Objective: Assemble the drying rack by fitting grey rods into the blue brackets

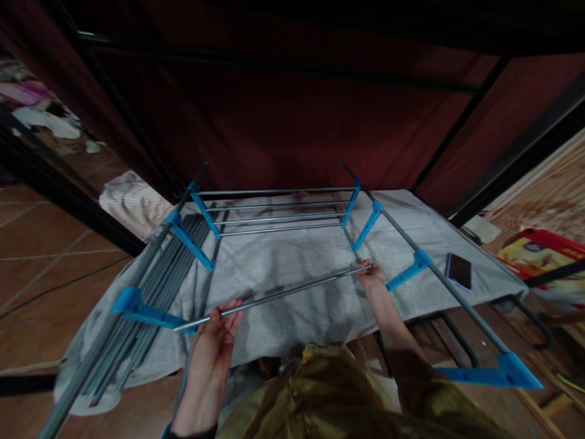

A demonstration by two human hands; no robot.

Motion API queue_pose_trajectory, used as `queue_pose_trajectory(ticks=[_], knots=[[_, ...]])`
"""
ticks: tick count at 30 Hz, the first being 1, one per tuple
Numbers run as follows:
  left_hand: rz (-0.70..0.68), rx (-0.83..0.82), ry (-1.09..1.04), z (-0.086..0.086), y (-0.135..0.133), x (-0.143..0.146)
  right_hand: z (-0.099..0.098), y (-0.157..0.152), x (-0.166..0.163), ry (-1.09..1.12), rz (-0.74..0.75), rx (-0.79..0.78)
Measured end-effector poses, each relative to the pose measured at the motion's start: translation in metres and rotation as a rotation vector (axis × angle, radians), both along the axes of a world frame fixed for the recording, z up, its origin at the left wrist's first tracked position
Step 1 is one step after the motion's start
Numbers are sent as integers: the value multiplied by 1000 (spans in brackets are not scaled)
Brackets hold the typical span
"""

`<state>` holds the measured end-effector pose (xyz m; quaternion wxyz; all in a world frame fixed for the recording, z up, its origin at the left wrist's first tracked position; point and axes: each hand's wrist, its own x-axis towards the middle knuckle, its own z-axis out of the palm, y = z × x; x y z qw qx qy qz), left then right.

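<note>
A thin grey metal rod (292,291) spans the space between my two hands, tilted with its right end farther away. My left hand (218,332), palm up, grips it near its left end, with the thumb over the rod. My right hand (371,275) pinches the other end beside a blue plastic bracket (409,271). The rod's left tip lies over another blue bracket (150,314) on the left side of a rack frame. Several crossbars (281,230) join the frame's far brackets. Long side tubes (406,235) carry the brackets on both sides.
Several loose grey tubes (155,299) lie in a bundle on the grey cloth (292,341) at left. A phone (458,271) rests near the cloth's right side. A red and yellow package (543,259) is farther right. Dark red fabric (283,134) hangs behind the table.
</note>
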<state>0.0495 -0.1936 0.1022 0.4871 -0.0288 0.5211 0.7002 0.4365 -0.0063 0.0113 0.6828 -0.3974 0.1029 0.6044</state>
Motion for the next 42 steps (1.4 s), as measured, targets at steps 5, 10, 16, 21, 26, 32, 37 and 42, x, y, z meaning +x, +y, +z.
queue_pose_trajectory(ticks=[5,10,16,21,26,32,37,42], knots=[[-33,69,-12,3,11,3,-6,0,5,-15,-28,-19],[-30,101,-27,-2,16,1,-12,-3,13,-10,-20,-6],[-8,124,-57,-4,20,0,-21,-5,18,19,-28,17],[-33,127,-45,0,27,0,-25,-4,13,14,-38,6],[-70,144,3,4,33,1,-24,-8,7,-15,16,-25],[-69,185,44,3,37,2,-23,-17,2,-46,74,-58],[-86,209,97,9,40,8,-24,-24,-1,-52,101,-98],[-101,234,142,18,43,12,-27,-31,-1,-77,106,-137]])
